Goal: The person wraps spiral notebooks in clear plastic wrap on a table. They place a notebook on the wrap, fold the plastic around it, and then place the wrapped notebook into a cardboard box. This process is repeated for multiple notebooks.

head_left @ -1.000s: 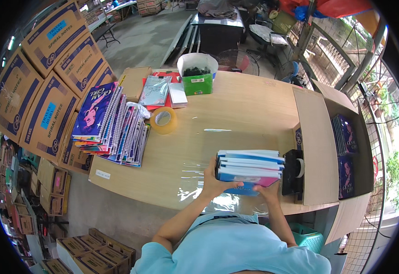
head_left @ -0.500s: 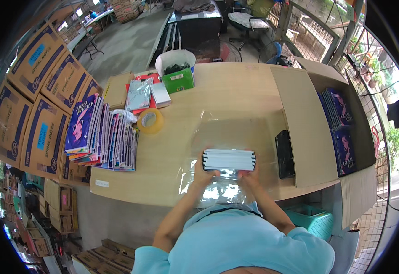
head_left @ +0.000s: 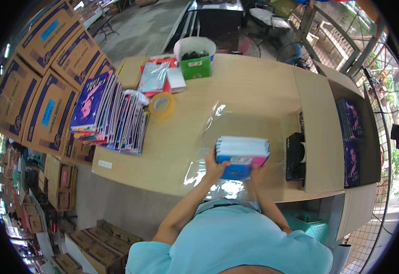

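Observation:
My left hand [head_left: 215, 166] and my right hand [head_left: 257, 174] are closed on opposite ends of a small stack of notebooks [head_left: 241, 147]. The white page edges face up, and a blue and pink cover shows on the side toward me. Both thumbs press on that cover. Beneath the stack, a clear plastic sheet [head_left: 195, 172] lies on the wooden table [head_left: 245, 75] and reaches its front edge. To the right of my right hand stands a black box-like object [head_left: 294, 157], beside an open carton [head_left: 319, 137] holding spiral notebooks [head_left: 352, 160] with purple covers.
Leaning notebooks [head_left: 122, 116] fill the table's left side, beside stacked cartons [head_left: 48, 123]. A tape roll [head_left: 162, 106], wrapped pads [head_left: 154, 76] and a green-and-white box [head_left: 196, 67] sit farther back. A teal basket [head_left: 316, 228] is below the table at right.
The notebook stack has tipped in my hands, so its blue and pink cover now shows. Both hands have kept hold of it. The whole view has shifted slightly.

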`<state>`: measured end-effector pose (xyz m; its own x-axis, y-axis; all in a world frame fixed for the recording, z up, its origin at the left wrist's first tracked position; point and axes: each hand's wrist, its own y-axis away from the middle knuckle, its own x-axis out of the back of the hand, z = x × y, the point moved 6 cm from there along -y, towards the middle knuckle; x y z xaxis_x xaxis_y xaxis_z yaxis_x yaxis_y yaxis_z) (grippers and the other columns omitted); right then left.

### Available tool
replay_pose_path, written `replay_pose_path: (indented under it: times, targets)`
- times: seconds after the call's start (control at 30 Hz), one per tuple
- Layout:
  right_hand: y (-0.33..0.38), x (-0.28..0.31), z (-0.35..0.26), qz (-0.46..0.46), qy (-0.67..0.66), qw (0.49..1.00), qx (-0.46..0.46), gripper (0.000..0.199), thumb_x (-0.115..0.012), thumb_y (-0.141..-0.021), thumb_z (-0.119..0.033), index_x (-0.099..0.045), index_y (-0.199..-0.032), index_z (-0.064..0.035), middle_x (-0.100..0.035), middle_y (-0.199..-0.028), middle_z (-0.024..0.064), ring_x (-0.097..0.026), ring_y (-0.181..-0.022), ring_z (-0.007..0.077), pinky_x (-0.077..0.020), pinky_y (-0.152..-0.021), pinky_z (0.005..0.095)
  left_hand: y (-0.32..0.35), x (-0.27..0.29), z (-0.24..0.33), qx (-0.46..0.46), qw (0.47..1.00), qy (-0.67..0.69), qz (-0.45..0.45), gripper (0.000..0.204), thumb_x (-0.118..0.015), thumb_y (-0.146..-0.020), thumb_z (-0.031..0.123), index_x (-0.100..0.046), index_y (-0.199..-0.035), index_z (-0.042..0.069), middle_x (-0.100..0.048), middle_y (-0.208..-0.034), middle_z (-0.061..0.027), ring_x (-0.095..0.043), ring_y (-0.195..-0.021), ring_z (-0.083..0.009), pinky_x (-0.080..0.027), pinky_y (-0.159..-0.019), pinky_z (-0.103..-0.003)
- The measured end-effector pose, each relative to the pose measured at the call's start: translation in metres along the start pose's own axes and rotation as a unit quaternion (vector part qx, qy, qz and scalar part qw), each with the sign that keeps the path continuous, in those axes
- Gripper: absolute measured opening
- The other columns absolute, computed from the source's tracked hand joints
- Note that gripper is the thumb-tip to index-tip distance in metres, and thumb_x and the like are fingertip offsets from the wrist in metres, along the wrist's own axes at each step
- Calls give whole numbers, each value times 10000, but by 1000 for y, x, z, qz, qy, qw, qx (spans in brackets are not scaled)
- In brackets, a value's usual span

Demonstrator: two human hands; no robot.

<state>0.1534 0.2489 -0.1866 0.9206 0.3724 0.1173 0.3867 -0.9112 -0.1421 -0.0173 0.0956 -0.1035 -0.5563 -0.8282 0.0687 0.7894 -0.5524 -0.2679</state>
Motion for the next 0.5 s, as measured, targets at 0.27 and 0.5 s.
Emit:
replay_pose_path:
  times: [0.27,0.5]
  targets:
    - [-75,-41,-105,-347,296,885,-90,732,-652,-785,-619,-667,-1069,56,-693,-873,205,-677,-811,303,-525,-778,387,91,-25,-21,402,867,292,45,792,-479,-906,623,-316,-1415,39,-456,-1353,-136,-431,-1263,-249,-344,-1084,-399]
    - [-97,-100,-63,-423,353,834,-17,788,-758,-577,-698,-680,-827,45,-677,-784,204,-677,-766,312,-530,-707,404,117,-34,-20,538,659,497,173,566,-517,-962,449,-378,-1363,75,-473,-1292,-93,-423,-1238,-244,-305,-1111,-434]
